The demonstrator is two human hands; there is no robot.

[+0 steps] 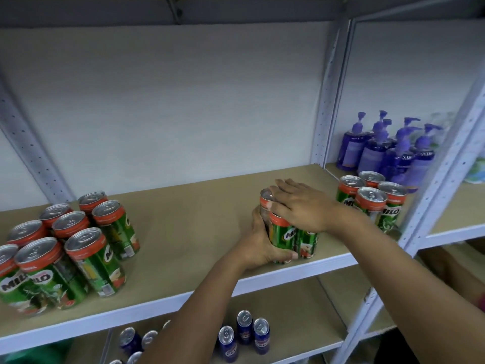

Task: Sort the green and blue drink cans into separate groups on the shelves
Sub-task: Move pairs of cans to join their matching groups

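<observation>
Both hands are on a little cluster of green cans sitting close to the front edge of the middle shelf, right of centre. The left hand wraps the cluster from the left side — fingers curled around the back, thumb across the base of the front can. The right hand lies flat over the tops, fingers straight and pressing down. At least three cans in that bunch, upright and touching each other; can't tell if there are more under the palm.

Another bunch of green cans stands at the shelf's left end, running from near the front edge back toward the wall, all upright and packed together. A third, smaller green group sits past the upright post at the right end, just in front of some purple pump bottles.

The blue cans are down on the lower shelf — a few upright beside the left forearm, more partly hidden behind it.
</observation>
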